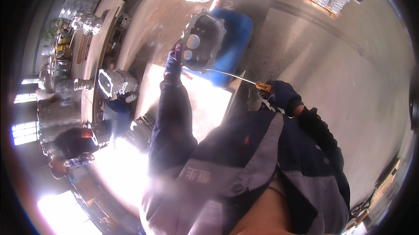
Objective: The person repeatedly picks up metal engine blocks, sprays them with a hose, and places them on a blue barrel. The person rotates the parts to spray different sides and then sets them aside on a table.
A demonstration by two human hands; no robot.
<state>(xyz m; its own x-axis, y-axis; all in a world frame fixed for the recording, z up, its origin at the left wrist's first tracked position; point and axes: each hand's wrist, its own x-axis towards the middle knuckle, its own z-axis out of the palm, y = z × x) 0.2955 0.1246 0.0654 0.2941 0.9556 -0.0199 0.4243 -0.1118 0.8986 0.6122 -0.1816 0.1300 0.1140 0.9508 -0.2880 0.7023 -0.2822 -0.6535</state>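
Gripping metal housing (202,43), left hand (173,62) raised, right hand (281,94) holding rod (231,76)

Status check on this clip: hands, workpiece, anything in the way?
Left hand gripping metal casing, held upright. Right hand holding thin rod, tip at casing's lower edge. Blue container close behind; nothing between the hands.
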